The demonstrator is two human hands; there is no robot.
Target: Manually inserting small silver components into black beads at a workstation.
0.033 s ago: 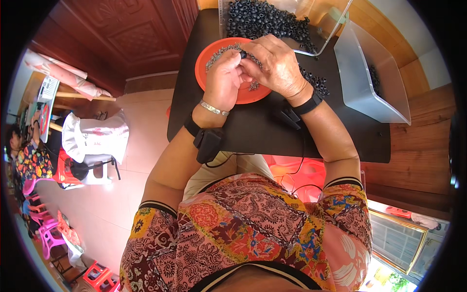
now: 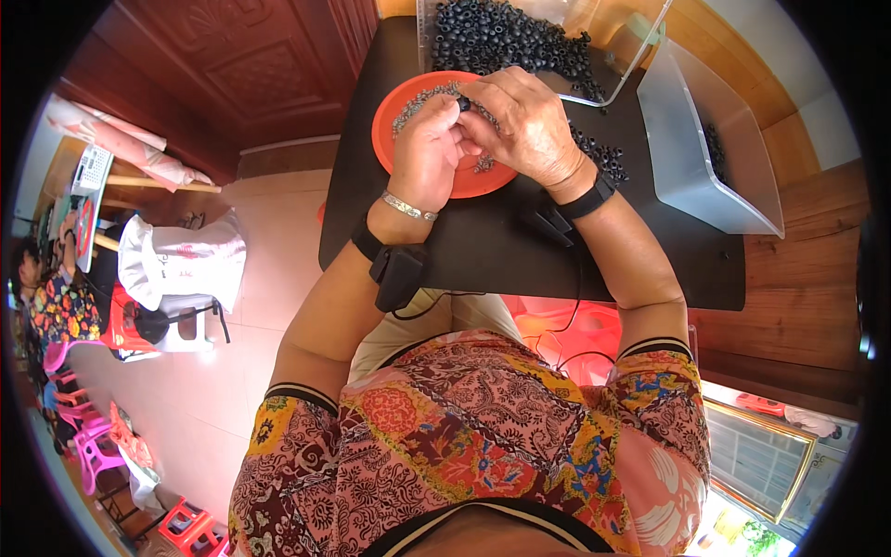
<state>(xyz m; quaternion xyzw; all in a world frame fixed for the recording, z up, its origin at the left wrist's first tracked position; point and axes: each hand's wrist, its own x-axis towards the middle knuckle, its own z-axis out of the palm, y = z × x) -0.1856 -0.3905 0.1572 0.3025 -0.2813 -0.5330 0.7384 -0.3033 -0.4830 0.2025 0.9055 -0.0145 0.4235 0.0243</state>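
Note:
Between the thumb and fingers of my left hand [image 2: 429, 153] is a small black ring-like part [image 2: 464, 104], gripped in a pinch. My right hand [image 2: 524, 121] meets it there, its fingers bent and closed; whether they also hold something is hidden behind the knuckles. Both hands are over an orange-red round tray [image 2: 385, 139], which holds many small grey metal-looking pieces [image 2: 422, 104]. Beyond the tray lies a heap of the same kind of black parts [image 2: 501, 37] in a clear bin. More loose black parts [image 2: 601, 158] lie by my right wrist.
A translucent plastic bin [image 2: 691, 148], tipped on its side, stands at the right of the dark table [image 2: 483, 246] with some black parts inside. A thin cable [image 2: 580, 278] hangs over the near edge. Leftward are a white sack [image 2: 190, 260] and another person [image 2: 60, 302].

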